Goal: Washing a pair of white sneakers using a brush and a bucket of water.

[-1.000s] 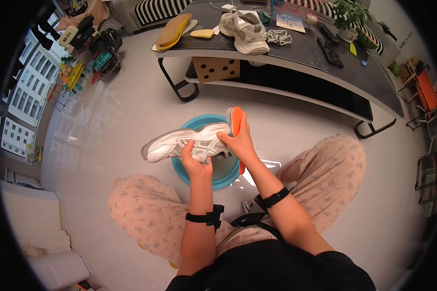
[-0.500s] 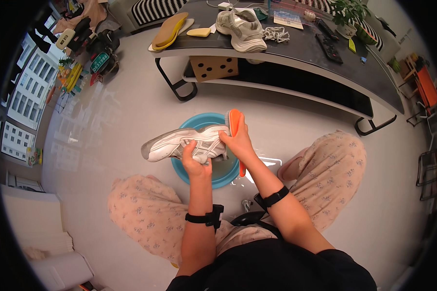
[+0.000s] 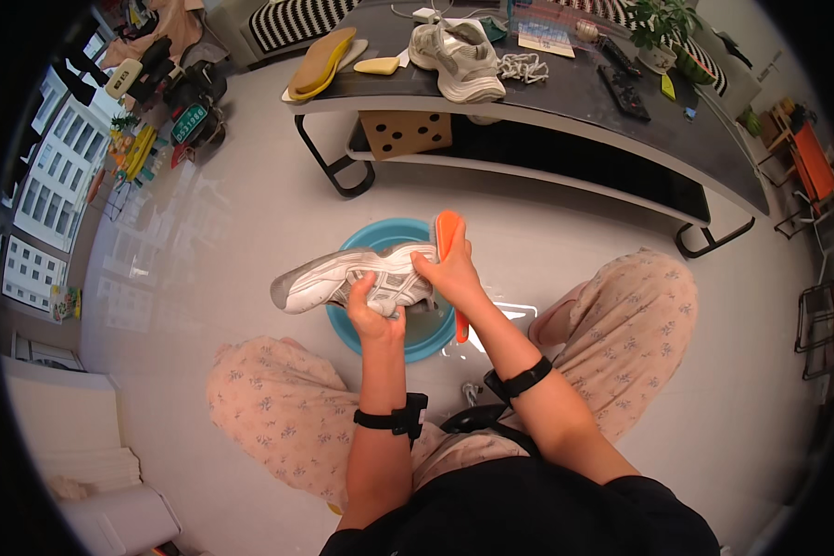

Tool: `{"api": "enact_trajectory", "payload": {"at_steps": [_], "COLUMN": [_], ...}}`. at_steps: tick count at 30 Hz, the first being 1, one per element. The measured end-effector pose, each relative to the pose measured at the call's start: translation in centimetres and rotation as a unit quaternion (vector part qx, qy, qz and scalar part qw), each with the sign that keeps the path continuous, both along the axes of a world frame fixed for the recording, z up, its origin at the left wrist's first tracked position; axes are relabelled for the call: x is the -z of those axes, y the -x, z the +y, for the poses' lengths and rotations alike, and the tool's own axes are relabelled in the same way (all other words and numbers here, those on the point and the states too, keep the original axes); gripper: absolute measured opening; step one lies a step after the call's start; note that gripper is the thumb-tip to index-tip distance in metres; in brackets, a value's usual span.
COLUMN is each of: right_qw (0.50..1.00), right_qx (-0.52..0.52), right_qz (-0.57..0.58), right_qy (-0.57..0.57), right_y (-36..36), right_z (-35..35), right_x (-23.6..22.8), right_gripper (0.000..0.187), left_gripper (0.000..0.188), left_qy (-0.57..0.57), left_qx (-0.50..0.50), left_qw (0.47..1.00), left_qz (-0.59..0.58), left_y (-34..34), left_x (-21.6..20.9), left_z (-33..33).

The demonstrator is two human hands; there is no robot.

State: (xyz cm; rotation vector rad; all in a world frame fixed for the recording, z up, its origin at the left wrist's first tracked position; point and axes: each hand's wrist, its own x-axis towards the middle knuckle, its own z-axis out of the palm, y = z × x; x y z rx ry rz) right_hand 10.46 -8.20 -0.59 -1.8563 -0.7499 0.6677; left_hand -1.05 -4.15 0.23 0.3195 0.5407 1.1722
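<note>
A white and grey sneaker (image 3: 320, 282) lies on its side in the air above a round blue basin (image 3: 345, 332), its toe pointing left. My left hand (image 3: 376, 317) is closed around the shoe's upper from below, thumb on its side. My right hand (image 3: 454, 274) grips an orange scrub brush (image 3: 449, 232), whose pale bristles face left by the shoe's heel end. The right thumb rests against the shoe too. Whether the bristles touch it, I cannot tell. Some water shows in the basin below the shoe.
Ahead stands a low dark table (image 3: 565, 97) bearing a second sneaker (image 3: 461, 60), shoelaces (image 3: 523, 68), insoles (image 3: 324, 63), a remote control (image 3: 624, 93) and a potted plant (image 3: 658, 56). A cardboard box (image 3: 406, 132) sits on its lower shelf. My knees flank the basin; a scooter (image 3: 181, 107) is far left.
Almost nothing differs. The shoe and both hands keep nearly the same place, with only a slight shift of the shoe and of the whole view.
</note>
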Motion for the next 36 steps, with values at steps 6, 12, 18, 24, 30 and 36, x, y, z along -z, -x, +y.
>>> {"api": "enact_trajectory", "payload": {"at_steps": [6,12,18,24,30,36], "right_qw": [1.000,0.999,1.000,1.000,0.999,0.998], "right_qx": [0.010,0.004,-0.007,-0.001,0.010,0.006], "right_qz": [-0.026,-0.006,0.006,0.008,-0.016,-0.063], "right_qy": [0.007,0.049,-0.001,0.002,0.039,0.014], "right_y": [0.2,0.2,-0.1,-0.1,0.4,0.2], "right_z": [0.1,0.1,0.0,0.1,0.1,-0.3], "right_x": [1.0,0.8,1.6,1.4,1.1,1.2], "right_gripper": [0.095,0.097,0.099,0.097,0.091,0.070], "left_gripper": [0.034,0.037,0.037,0.036,0.035,0.034], "left_qy": [0.014,0.022,0.000,-0.004,0.004,0.026], "left_qx": [0.002,0.009,0.013,0.012,0.014,-0.027], "left_qw": [1.000,1.000,1.000,1.000,1.000,0.999], "left_qz": [0.001,0.001,-0.004,-0.003,-0.012,-0.013], "left_y": [0.1,0.1,0.3,0.2,0.4,0.2], "left_x": [0.2,0.3,0.5,0.3,1.1,1.1], "left_z": [-0.2,-0.2,0.3,-0.1,0.2,0.5]}}
